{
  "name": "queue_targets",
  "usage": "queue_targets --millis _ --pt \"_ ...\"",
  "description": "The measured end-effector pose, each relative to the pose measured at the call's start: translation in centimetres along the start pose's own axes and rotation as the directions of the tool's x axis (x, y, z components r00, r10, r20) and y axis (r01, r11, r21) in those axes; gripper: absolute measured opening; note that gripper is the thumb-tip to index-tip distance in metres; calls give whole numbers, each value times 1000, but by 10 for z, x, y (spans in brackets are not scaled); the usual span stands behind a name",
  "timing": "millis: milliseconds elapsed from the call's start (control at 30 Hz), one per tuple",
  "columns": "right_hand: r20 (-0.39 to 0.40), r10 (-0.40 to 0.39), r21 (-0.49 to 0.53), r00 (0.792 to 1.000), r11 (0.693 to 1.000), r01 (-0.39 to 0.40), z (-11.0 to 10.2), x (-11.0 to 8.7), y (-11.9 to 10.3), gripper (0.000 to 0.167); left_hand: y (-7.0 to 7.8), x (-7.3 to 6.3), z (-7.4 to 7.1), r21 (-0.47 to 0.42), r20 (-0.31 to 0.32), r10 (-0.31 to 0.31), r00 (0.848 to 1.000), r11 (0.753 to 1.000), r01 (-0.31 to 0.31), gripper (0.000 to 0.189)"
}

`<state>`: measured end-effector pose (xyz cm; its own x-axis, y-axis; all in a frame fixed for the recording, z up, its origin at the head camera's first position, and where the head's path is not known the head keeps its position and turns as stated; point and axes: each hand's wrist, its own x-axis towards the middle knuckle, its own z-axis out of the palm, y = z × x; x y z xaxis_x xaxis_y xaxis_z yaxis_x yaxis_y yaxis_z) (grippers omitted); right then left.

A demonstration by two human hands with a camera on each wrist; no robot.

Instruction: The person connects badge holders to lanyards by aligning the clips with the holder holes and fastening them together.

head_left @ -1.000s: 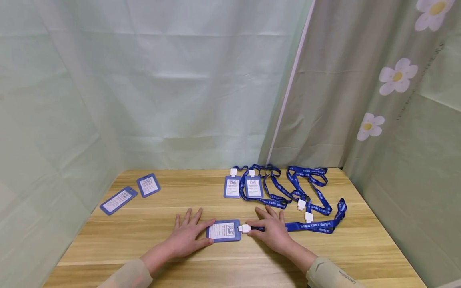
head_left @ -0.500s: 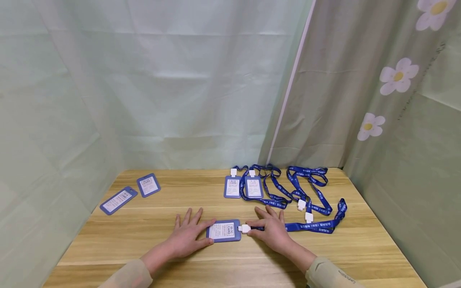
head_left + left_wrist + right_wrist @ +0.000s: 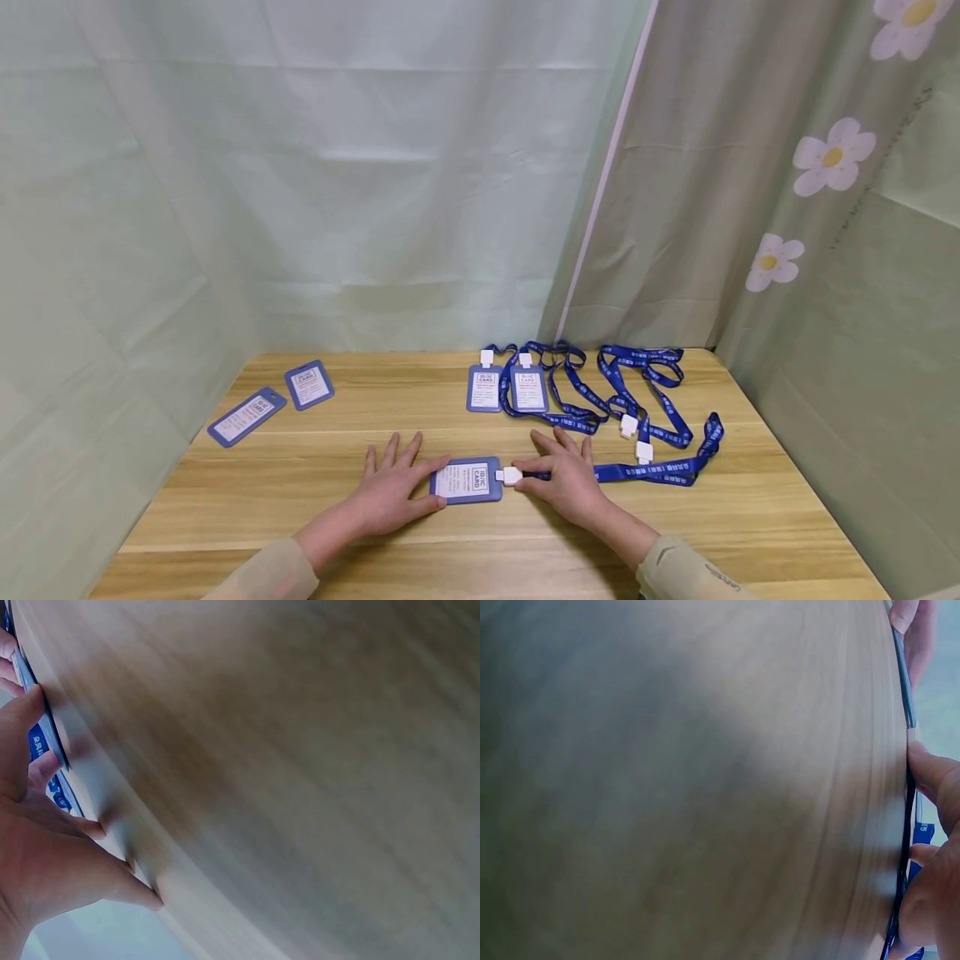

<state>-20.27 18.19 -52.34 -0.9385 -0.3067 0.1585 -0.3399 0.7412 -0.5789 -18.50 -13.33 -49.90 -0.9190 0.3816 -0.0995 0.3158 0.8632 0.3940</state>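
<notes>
A blue-framed ID card holder (image 3: 467, 481) lies sideways on the wooden table, its slot end to the right. My left hand (image 3: 388, 497) holds it by the left end, thumb at the near edge and index finger at the far edge, the other fingers spread on the wood. A white clip (image 3: 511, 476) joins the slot end to a blue lanyard (image 3: 647, 472). Thumb and index finger of my right hand (image 3: 572, 490) pinch this clip, and the hand covers part of the strap. In the left wrist view, the left thumb (image 3: 28, 705) touches the holder's thin edge.
Two card holders (image 3: 484, 389) with clips and lanyards lie at the back. Right of them are more lanyards (image 3: 637, 367) with bare white clips (image 3: 628, 426). Two loose card holders (image 3: 309, 385) lie at the back left. Curtains (image 3: 405, 183) stand behind the table (image 3: 360, 392).
</notes>
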Motion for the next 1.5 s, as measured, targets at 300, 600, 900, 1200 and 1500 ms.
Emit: queue_targets --millis 300,600,900,1200,1500 --pt "1 5 7 1000 1000 -5 -1 1 0 29 0 1 -1 4 1 8 1000 1000 -8 63" --pt "-7 1 8 1000 1000 -1 0 0 1 29 1 0 -1 2 -8 17 1000 1000 -17 64" --pt "8 -15 -16 1000 1000 15 0 -2 0 30 0 -3 -2 0 -12 33 999 999 -33 62" --pt "24 -51 -24 998 998 51 -10 -6 4 15 -16 -10 -13 -3 25 84 996 996 -84 61" --pt "21 -50 -57 999 997 51 -18 -8 15 14 -39 -18 -26 -5 41 81 996 997 -80 63"
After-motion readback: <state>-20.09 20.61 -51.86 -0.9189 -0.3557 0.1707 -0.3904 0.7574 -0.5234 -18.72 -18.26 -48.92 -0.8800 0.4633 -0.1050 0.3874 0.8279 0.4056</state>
